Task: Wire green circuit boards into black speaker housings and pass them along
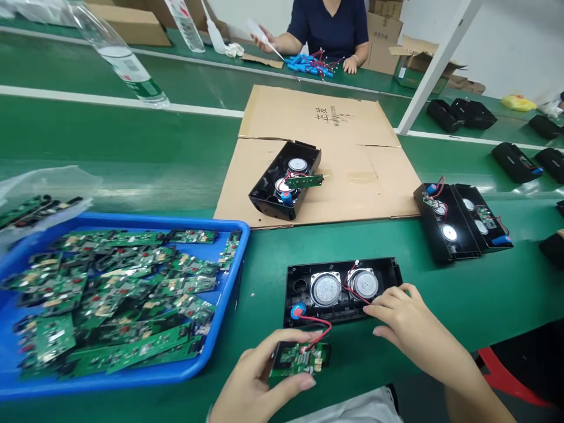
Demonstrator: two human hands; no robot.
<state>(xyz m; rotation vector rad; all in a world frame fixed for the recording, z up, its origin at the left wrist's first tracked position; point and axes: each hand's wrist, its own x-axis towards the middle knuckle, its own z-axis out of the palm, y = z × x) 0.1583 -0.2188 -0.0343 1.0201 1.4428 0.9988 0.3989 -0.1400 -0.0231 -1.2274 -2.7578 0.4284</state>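
Observation:
My left hand [264, 376] grips a green circuit board [294, 359] by its edges, with the thumb in front and fingers behind. A red wire [324, 323] runs from the board up to a blue cylindrical battery [298, 310] inside a black speaker housing [339, 317]. Two round silver speakers [326, 289] sit in that housing, which lies open side up on the table. At its right end, my right hand [399, 314] pinches the thin red speaker wire [355, 292]; its fingertips partly hide the wire's end.
A blue tray [222, 305] piled with circuit boards [118, 294] stands at left. Behind, an open housing [304, 150] rests on flattened cardboard [352, 194]. More housings [458, 235] are at right. Across the bench, a person [328, 29] holds a white tool near blue batteries [311, 63].

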